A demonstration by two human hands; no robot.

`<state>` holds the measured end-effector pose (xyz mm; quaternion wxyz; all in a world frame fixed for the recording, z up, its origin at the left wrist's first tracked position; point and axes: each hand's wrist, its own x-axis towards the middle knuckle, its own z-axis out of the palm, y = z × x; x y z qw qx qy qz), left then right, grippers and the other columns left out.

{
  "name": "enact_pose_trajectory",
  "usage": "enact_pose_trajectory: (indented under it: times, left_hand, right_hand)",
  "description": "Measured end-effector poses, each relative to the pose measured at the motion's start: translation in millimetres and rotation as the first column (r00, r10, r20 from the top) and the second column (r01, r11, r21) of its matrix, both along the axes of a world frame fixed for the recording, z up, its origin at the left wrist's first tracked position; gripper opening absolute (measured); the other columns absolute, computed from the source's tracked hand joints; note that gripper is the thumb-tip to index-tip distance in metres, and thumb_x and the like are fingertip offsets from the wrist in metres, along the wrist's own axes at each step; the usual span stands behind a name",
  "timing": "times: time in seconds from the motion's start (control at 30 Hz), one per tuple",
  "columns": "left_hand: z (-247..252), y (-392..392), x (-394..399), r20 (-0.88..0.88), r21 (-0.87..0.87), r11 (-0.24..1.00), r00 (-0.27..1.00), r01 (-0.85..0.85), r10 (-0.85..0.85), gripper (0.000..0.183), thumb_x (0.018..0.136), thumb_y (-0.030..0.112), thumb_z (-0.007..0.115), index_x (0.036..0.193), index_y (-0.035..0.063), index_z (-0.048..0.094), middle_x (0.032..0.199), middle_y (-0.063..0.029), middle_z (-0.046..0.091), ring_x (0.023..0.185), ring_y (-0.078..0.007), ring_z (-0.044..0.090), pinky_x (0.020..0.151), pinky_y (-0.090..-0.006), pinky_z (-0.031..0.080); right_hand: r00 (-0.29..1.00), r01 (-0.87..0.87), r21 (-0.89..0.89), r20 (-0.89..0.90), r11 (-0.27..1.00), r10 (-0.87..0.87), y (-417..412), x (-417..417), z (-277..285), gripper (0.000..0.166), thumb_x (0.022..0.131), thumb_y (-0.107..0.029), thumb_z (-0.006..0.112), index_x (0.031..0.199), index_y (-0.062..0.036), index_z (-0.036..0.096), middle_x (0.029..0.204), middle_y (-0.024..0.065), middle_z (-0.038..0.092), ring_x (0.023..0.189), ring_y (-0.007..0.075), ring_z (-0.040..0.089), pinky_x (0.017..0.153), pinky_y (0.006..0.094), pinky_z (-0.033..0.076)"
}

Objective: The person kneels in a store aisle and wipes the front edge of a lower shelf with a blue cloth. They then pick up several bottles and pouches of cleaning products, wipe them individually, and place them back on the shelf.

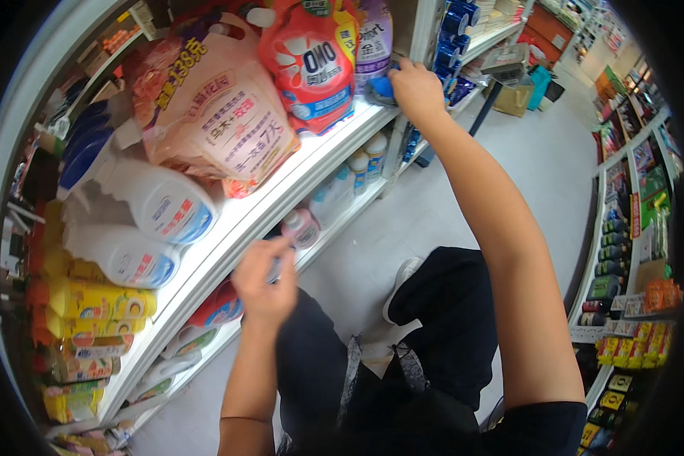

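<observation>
My right hand reaches to the far right end of a lit white shelf and is closed on a blue and grey cloth, which lies on the shelf beside a purple softener pouch. Left of that pouch stands a red OMO detergent pouch, then a large pink detergent pouch. My left hand, slightly blurred, is in front of the shelf edge with its fingers bent and apart; nothing shows in it. It is nearest to a small pink bottle on the lower shelf.
White spray bottles and yellow bottles stand on the left of the upper shelf. More bottles are on the lower shelf. A paper bag rests on the floor beyond my right arm. Another stocked shelf runs along the right.
</observation>
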<state>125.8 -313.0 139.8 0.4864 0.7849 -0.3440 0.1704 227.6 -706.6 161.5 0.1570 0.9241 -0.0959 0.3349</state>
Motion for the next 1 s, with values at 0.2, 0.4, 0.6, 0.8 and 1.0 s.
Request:
enact_pose_trajectory:
  times: [0.2, 0.4, 0.6, 0.8, 1.0]
  left_hand:
    - [11, 48, 46, 0.276, 0.047, 0.966, 0.933, -0.253, 0.231, 0.005, 0.081, -0.001, 0.072, 0.085, 0.0005, 0.069, 0.074, -0.0118, 0.062, 0.065, -0.0268, 0.061, 0.060, -0.0350, 0.047]
    - [-2, 33, 53, 0.443, 0.015, 0.941, 0.846, -0.339, 0.297, 0.016, 0.076, 0.007, 0.078, 0.074, 0.0056, 0.063, 0.067, -0.0087, 0.054, 0.060, -0.0277, 0.055, 0.056, -0.0388, 0.043]
    - [-3, 30, 59, 0.498, -0.006, 0.939, 0.813, -0.344, 0.301, 0.020, 0.077, 0.009, 0.079, 0.071, 0.0048, 0.060, 0.066, -0.0092, 0.054, 0.057, -0.0266, 0.054, 0.055, -0.0371, 0.043]
    - [-6, 29, 61, 0.528, -0.006, 0.934, 0.792, -0.358, 0.308, 0.025, 0.078, 0.015, 0.078, 0.070, 0.0066, 0.056, 0.066, -0.0088, 0.051, 0.060, -0.0280, 0.053, 0.057, -0.0400, 0.043]
    - [-8, 29, 63, 0.539, -0.032, 0.942, 0.788, -0.335, 0.299, 0.026, 0.078, 0.017, 0.078, 0.069, 0.0073, 0.055, 0.067, -0.0089, 0.053, 0.062, -0.0297, 0.056, 0.059, -0.0417, 0.045]
  right_hand:
    - [0.992, -0.032, 0.250, -0.110, 0.968, 0.061, 6, 2, -2, 0.020, 0.090, -0.011, 0.060, 0.101, -0.0120, 0.077, 0.109, 0.0108, 0.068, 0.104, 0.0333, 0.067, 0.086, 0.0446, 0.059]
    - [0.978, -0.111, 0.345, -0.126, 0.932, 0.163, 42, -18, -4, 0.024, 0.086, -0.009, 0.064, 0.107, -0.0123, 0.077, 0.113, 0.0112, 0.067, 0.108, 0.0346, 0.065, 0.089, 0.0454, 0.058]
    - [0.975, -0.159, 0.361, -0.087, 0.919, 0.203, 104, -39, -2, 0.016, 0.082, -0.007, 0.067, 0.095, -0.0081, 0.075, 0.111, 0.0128, 0.067, 0.100, 0.0350, 0.068, 0.087, 0.0456, 0.059]
    - [0.956, -0.128, 0.436, -0.185, 0.891, 0.228, 134, -53, 7, 0.017, 0.084, -0.008, 0.066, 0.099, -0.0076, 0.076, 0.117, 0.0146, 0.067, 0.107, 0.0378, 0.068, 0.090, 0.0476, 0.058]
    - [0.890, -0.124, 0.406, -0.357, 0.905, 0.282, 157, -45, 21, 0.022, 0.085, -0.007, 0.066, 0.104, -0.0066, 0.075, 0.118, 0.0169, 0.071, 0.110, 0.0373, 0.069, 0.092, 0.0472, 0.057]
